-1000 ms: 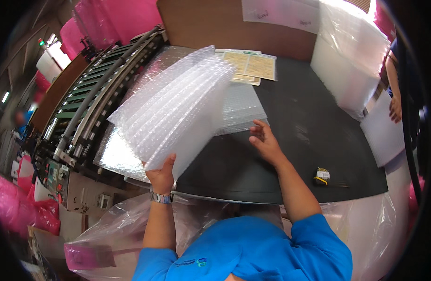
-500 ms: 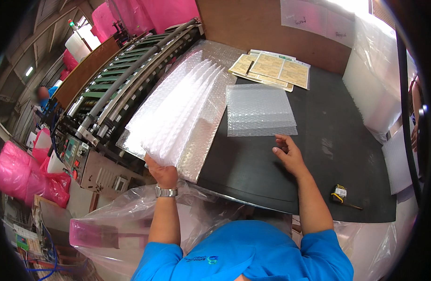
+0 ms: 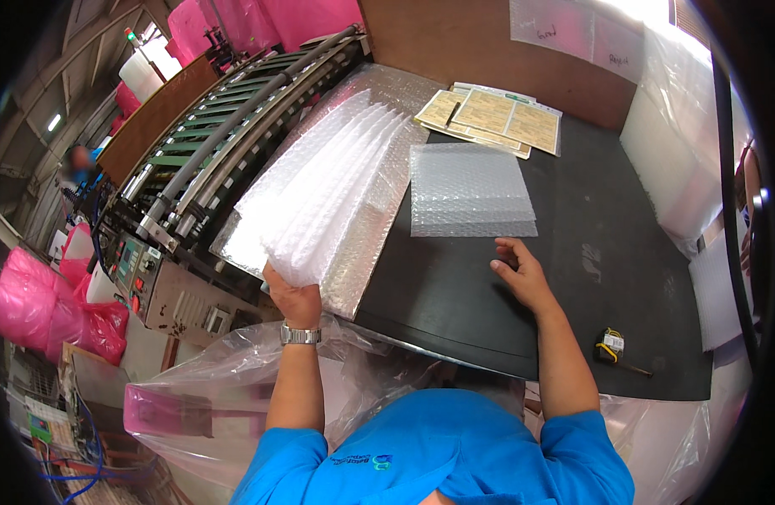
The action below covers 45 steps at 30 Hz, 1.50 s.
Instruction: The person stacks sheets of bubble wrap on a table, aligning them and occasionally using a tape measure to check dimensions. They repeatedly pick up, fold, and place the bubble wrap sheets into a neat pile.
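Note:
My left hand [image 3: 293, 301] grips the near end of a fanned stack of white bubble wrap sheets [image 3: 320, 194], its fingers partly hidden beneath them. The stack lies on a larger silvery bubble wrap sheet [image 3: 354, 273] at the left of the table. Over the black tabletop, my right hand [image 3: 520, 273] is open and holds nothing, thumb and fingers apart. Just beyond its fingertips lies a small pile of clear bubble wrap sheets [image 3: 471, 189], with their near edges staggered.
Yellowish printed sheets [image 3: 505, 122] with a dark pen lie at the back of the black table [image 3: 455, 311]. A tape measure [image 3: 610, 345] rests at the right. Left stands a roller machine [image 3: 210, 143] with a control panel [image 3: 135, 273]. Plastic-wrapped stacks [image 3: 669, 143] rise on the right.
The view has shifted slightly, so the table things sit a little higher. My left hand still grips the white stack; my right hand stays open in nearly the same place.

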### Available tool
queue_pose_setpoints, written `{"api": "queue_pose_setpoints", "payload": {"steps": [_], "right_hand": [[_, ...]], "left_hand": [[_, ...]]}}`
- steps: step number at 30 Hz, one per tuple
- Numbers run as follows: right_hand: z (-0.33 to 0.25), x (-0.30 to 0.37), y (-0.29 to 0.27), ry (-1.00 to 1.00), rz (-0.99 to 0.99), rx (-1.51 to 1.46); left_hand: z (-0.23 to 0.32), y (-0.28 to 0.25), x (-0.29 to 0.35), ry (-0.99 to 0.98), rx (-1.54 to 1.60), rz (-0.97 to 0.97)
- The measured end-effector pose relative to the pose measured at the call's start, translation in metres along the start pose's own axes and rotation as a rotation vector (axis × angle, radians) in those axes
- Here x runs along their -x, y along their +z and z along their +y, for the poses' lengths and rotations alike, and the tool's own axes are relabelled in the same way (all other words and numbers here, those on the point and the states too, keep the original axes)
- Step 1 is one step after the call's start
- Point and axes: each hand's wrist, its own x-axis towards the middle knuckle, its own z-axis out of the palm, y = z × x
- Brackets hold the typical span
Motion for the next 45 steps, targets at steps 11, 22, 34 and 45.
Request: {"api": "queue_pose_setpoints", "payload": {"steps": [11, 22, 34, 45], "right_hand": [[0.001, 0.0, -0.001, 0.01, -0.019, 0.015], [-0.006, 0.002, -0.001, 0.024, -0.032, 0.038], [-0.005, 0.001, -0.002, 0.025, -0.046, 0.068], [-0.002, 0.002, -0.003, 0.01, -0.058, 0.053]], "left_hand": [[-0.002, 0.001, -0.011, -0.161, 0.192, 0.072], [0.006, -0.001, -0.018, -0.23, 0.361, 0.101], [0.02, 0.007, -0.031, -1.154, 1.584, -0.183], [0.043, 0.01, -0.044, -1.154, 1.606, -0.131]]}}
